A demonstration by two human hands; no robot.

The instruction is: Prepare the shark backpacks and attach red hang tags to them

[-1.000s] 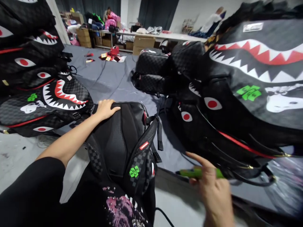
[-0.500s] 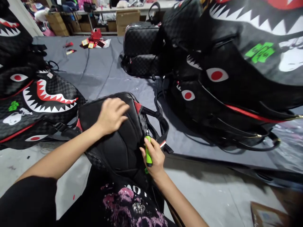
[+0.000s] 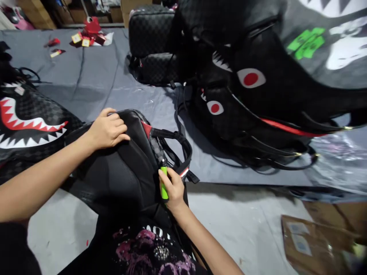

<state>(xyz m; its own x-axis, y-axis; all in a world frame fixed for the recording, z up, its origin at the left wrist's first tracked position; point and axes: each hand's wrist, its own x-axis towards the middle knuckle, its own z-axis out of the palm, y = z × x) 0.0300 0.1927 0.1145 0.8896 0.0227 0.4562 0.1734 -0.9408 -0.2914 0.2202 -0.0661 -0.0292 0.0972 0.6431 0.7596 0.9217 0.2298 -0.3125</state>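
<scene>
A black backpack [image 3: 114, 179] with checkered sides and red corner patches leans over the table edge toward my body, its padded back panel facing me. My left hand [image 3: 107, 130] lies palm down on the upper left of that panel, fingers slightly bent and a little apart. My right hand [image 3: 173, 189] is closed around a lime-green tool [image 3: 164, 185] with a black tip, its exact kind unclear. The tip points up at the checkered side strip; whether it touches cannot be made out. Beside this hand, a black strap [image 3: 185, 147] loops out from the side.
Large shark-face backpacks [image 3: 249, 99] are piled on the right of the grey-covered table [image 3: 94, 91]. Another shark-mouth backpack [image 3: 37, 118] lies at left. Further back are a checkered bag [image 3: 151, 34] and red tags [image 3: 88, 36]. A cardboard box [image 3: 309, 244] stands on the floor at right.
My left hand has moved left and toward the top edge across the back panel. My right hand keeps the green tool by the side strip. The view has shifted right and down.
</scene>
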